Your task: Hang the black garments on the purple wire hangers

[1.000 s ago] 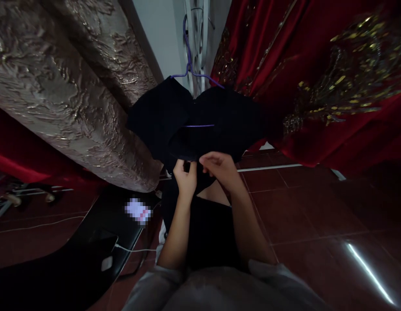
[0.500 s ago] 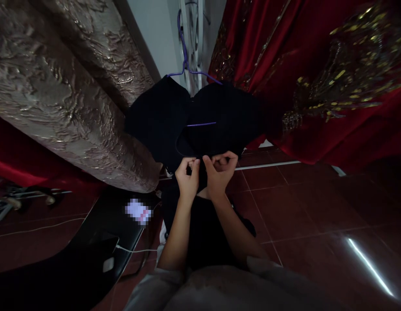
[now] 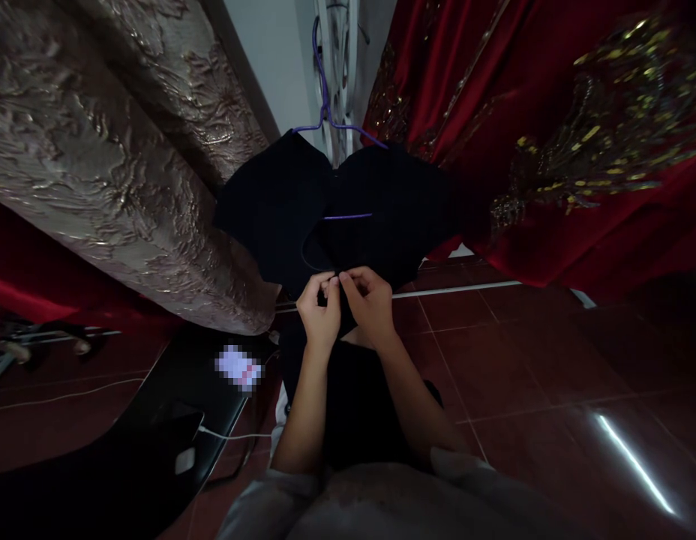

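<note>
A dark short-sleeved garment hangs open at the neck on a purple hanger, whose lower bar shows through the neck opening. My left hand pinches the garment's front edge just below that opening. Right beside it my right hand is closed on the same edge, thumb tips almost touching. Between the fingertips the cloth is too dark to make out any small detail such as a button.
Behind the hanger stands a white metal rack. A textured beige fabric hangs at left, a red sequined one at right. On a black bench at lower left lie a phone with a white cable and a blurred bright item.
My right hand has shifted left and its raised fingers have curled in toward the left hand. My left hand has moved slightly left, still pinching the garment.
</note>
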The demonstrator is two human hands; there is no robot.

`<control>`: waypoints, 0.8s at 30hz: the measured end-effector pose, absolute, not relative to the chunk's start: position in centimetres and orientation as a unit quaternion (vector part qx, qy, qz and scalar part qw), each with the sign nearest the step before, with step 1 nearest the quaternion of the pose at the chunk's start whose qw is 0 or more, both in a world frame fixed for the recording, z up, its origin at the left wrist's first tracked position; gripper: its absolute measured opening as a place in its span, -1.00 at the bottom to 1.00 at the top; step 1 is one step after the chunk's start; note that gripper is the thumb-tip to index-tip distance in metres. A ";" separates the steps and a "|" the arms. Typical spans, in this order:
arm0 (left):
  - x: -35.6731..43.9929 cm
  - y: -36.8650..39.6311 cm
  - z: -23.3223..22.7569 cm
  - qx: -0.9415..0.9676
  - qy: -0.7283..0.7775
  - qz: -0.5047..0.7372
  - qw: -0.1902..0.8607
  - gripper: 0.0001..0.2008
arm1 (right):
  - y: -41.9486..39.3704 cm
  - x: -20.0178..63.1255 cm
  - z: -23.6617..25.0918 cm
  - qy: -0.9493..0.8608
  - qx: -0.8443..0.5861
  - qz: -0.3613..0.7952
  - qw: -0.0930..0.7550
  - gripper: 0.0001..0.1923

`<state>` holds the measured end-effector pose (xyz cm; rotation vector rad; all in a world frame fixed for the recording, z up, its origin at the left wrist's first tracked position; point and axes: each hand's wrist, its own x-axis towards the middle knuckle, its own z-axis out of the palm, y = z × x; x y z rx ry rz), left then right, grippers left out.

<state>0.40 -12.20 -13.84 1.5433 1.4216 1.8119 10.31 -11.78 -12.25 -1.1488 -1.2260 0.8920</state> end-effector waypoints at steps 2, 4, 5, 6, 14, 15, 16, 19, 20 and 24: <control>0.6 -12.3 -13.7 0.550 0.504 0.637 0.194 -0.80 | -11.7 10.3 -12.3 -0.511 -0.490 0.397 0.584 -0.74; 0.7 -12.5 -13.5 0.551 0.501 0.635 0.207 -0.81 | -11.7 10.2 -12.3 -0.487 -0.482 0.411 0.601 -0.74; 0.6 -12.5 -13.5 0.548 0.499 0.637 0.212 -0.81 | -11.7 10.2 -12.3 -0.479 -0.478 0.419 0.605 -0.74; 0.5 -12.6 -13.5 0.545 0.497 0.640 0.215 -0.82 | -11.8 10.1 -12.3 -0.477 -0.475 0.428 0.603 -0.74; 0.2 -12.7 -13.4 0.552 0.482 0.653 0.192 -0.82 | -12.4 10.5 -11.1 -0.488 -0.475 0.464 0.566 -0.73; 0.4 -12.7 -13.4 0.557 0.473 0.655 0.192 -0.82 | -12.4 10.6 -10.9 -0.489 -0.473 0.465 0.566 -0.75; 0.5 -12.7 -13.3 0.562 0.465 0.656 0.194 -0.82 | -12.4 10.8 -10.8 -0.490 -0.471 0.466 0.566 -0.76; 0.8 -12.7 -13.3 0.577 0.452 0.647 0.209 -0.83 | -12.4 11.1 -11.0 -0.489 -0.465 0.481 0.561 -0.79; 0.8 -12.7 -13.3 0.579 0.452 0.644 0.215 -0.83 | -12.3 11.2 -11.2 -0.487 -0.459 0.493 0.557 -0.80; 0.8 -12.5 -13.9 0.560 0.469 0.654 0.197 -0.84 | -11.7 11.3 -10.7 -0.480 -0.422 0.549 0.538 -0.80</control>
